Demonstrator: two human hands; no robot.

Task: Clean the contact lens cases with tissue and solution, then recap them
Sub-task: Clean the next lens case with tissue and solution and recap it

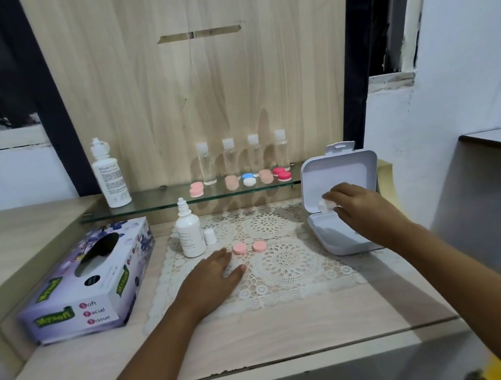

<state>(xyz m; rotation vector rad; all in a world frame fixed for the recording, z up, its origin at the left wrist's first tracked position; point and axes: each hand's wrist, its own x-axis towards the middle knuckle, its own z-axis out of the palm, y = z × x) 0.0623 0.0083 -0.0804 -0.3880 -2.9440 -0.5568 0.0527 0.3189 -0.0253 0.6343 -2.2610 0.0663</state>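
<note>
The left hand [211, 275] lies palm down on the lace mat [284, 280] in the middle of the wooden counter [285, 323], fingers straight and slightly spread, thumb out to the right, gripping nothing. Whether anything sits under the palm cannot be told. Just beyond its fingertips two round pink caps [239, 248] lie flat on the mat, side by side and slightly apart. To the left of the mat a purple tissue box [90, 279] rests at an angle, its oval slot facing up. Behind the left hand stands a small bottle [189, 234] of solution with its nozzle bare, its white cap [210, 236] upright just to the right. At the right edge of the mat a white box [338, 242] stands open, lid raised upright. The right hand [363, 207] reaches over its base, fingers curled and pinching a crumpled tissue [325, 205] close to the inside of the lid. Farther back a glass shelf [153, 203] carries a large bottle [110, 174] at the left, four clear bottles [207, 163] in a row, and five closed cases [248, 179] in front of them: pink, peach, blue and white, peach, and red.
</note>
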